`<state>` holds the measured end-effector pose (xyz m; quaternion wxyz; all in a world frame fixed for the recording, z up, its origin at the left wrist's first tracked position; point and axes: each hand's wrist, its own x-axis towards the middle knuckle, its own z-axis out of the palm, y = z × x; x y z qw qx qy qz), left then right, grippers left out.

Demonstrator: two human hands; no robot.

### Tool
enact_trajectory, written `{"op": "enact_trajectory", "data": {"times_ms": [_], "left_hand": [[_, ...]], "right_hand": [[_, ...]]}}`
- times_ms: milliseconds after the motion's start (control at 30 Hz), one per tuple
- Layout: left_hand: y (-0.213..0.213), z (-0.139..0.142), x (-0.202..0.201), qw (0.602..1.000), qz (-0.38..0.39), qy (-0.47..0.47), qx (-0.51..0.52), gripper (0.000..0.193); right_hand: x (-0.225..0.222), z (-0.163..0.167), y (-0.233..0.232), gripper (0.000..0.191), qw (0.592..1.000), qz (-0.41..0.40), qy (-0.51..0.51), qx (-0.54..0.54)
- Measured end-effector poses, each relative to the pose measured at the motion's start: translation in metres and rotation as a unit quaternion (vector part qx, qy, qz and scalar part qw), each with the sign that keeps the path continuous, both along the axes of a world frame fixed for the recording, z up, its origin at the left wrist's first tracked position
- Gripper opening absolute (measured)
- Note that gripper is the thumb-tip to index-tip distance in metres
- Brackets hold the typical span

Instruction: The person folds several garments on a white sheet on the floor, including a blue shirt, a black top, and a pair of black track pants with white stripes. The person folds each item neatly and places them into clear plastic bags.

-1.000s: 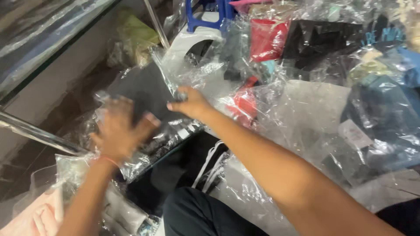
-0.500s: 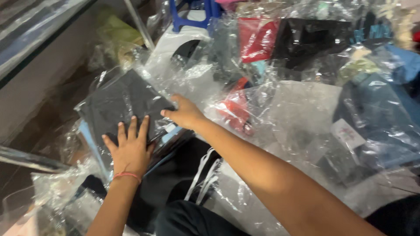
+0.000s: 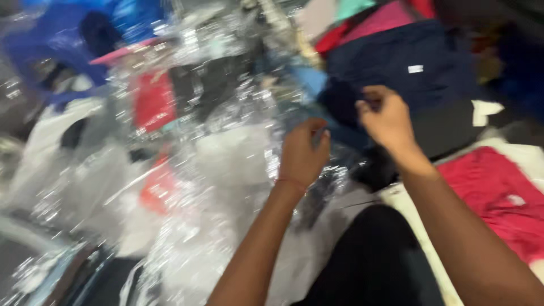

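Note:
The view is blurred by motion. My left hand (image 3: 303, 152), with a thin red band at the wrist, is closed on the edge of a clear plastic bag (image 3: 317, 122) that holds a dark navy garment. My right hand (image 3: 388, 120) pinches the same navy garment (image 3: 345, 105) at its upper edge, just right of the left hand. Both hands are raised over a heap of bagged clothes. What lies under the hands is hidden.
Clear plastic bags (image 3: 215, 170) with red and black clothes fill the left and middle. A large navy garment (image 3: 408, 62) with a small white tag lies at the back right, a red garment (image 3: 498, 192) at the right. Blue plastic stools (image 3: 68, 39) stand at the top left.
The camera has swung to the right. Both hands left the flat dark bagged garment on the left and moved right, where they now grip a navy garment in a bag.

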<state>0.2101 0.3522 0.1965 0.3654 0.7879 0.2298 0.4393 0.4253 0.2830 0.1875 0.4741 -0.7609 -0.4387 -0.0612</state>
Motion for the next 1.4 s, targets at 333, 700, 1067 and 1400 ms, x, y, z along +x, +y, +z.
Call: {"op": "enact_trajectory", "data": {"times_ms": [333, 700, 1067, 1400], "left_hand": [[-0.042, -0.063, 0.21, 0.99, -0.091, 0.107, 0.003, 0.064], [-0.035, -0.039, 0.215, 0.969, 0.119, 0.156, 0.152, 0.109], [0.003, 0.057, 0.148, 0.975, -0.16, -0.037, 0.149, 0.068], [-0.074, 0.209, -0.092, 0.969, -0.112, 0.012, 0.221, 0.067]], "right_hand": [[0.203, 0.0, -0.059, 0.104, 0.958, -0.167, 0.09, -0.216], [0.158, 0.029, -0.026, 0.028, 0.999, -0.019, -0.004, 0.046], [0.076, 0.11, -0.013, 0.053, 0.757, 0.155, 0.589, 0.236], [-0.087, 0.171, -0.042, 0.038, 0.568, 0.426, 0.673, 0.207]]}}
